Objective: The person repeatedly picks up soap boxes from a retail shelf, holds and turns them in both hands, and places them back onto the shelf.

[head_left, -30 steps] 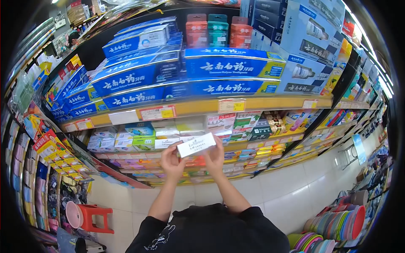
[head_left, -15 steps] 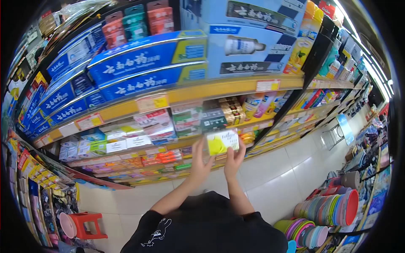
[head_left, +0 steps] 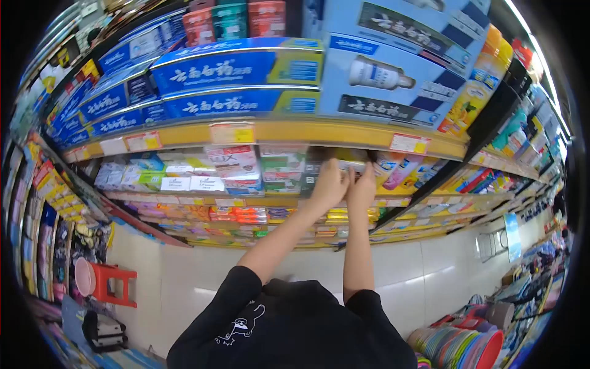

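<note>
Small box [head_left: 352, 165] is being gripped by left hand [head_left: 330, 182] and right hand [head_left: 362, 184], nearer the upper shelf's front edge [head_left: 307, 131] than before.

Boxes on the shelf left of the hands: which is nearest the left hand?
The dark box, beside the left hand; the lighter boxes sit farther left.
</note>
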`<state>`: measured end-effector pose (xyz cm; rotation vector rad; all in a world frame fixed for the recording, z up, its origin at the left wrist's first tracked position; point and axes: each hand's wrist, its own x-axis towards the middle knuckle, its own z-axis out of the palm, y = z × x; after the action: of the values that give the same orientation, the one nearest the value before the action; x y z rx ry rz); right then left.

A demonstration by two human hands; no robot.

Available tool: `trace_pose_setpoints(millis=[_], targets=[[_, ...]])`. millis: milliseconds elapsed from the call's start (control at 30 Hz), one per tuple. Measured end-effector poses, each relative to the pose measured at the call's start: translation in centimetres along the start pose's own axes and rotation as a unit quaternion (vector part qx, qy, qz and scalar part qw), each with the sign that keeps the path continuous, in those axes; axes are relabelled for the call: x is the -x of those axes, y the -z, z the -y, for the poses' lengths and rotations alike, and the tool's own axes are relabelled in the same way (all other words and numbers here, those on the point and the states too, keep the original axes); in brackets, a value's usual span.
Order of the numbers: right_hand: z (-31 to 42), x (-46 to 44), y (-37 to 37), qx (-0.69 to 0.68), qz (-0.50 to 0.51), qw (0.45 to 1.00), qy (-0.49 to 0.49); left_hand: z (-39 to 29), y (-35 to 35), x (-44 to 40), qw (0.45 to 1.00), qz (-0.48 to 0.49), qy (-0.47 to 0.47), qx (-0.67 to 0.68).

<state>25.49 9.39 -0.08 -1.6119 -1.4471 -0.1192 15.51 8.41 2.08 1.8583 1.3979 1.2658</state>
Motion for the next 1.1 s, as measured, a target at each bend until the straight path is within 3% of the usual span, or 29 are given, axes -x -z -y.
trace_pose_setpoints(millis=[100,167,200,300,367,433,467,500,600,700,900,1000,1100], targets=[[0.5,1.0,0.6,-0.114,-0.037,0.993,0.015,-0.3,0.7,2.7,0.979,-0.124,-0.161,0.001],[2.9,1.8,2.8,-0.254,-0.052,0.966,0.005,-0.6,3.3,6.0,0.982,-0.078,-0.157,0.069],[2.8,2.9,2.5,-0.246,-0.064,0.966,0.049,-0.2,4.8,7.8,0.981,-0.054,-0.157,0.103],[3.4,7.8,0.8,-0.306,-0.053,0.936,0.165,4.2,8.6,13.0,0.977,-0.148,-0.124,0.09],[6.6,11.8,0.3,-0.296,0.067,0.933,0.191,8.6,10.9,15.7,0.956,-0.274,-0.069,0.073],[12.0,14.5,-0.3,-0.334,0.269,0.89,0.156,11.2,14.8,16.9,0.925,-0.379,-0.012,0.021],[13.9,15.9,-1.4,-0.314,0.275,0.886,0.2,11.7,17.0,17.4,0.911,-0.411,0.022,-0.014],[15.7,17.0,-2.4,-0.293,0.279,0.882,0.243,12.2,19.1,17.4,0.913,-0.404,0.027,-0.053],[20.3,17.9,-4.6,-0.211,0.346,0.888,0.219,13.4,24.1,16.7,0.916,-0.371,0.039,-0.145],[23.0,17.9,-6.6,-0.137,0.409,0.893,0.131,14.9,26.9,16.4,0.931,-0.323,0.044,-0.166],[24.8,17.9,-7.3,-0.169,0.342,0.92,0.086,15.6,30.8,16.5,0.962,-0.249,0.003,-0.112],[27.2,16.5,-6.5,-0.234,0.22,0.941,0.109,12.6,33.0,14.2,0.966,-0.224,-0.057,-0.115],[31.2,13.7,-5.9,-0.184,0.06,0.953,0.232,11.9,34.0,11.8,0.97,-0.208,-0.094,-0.09]])
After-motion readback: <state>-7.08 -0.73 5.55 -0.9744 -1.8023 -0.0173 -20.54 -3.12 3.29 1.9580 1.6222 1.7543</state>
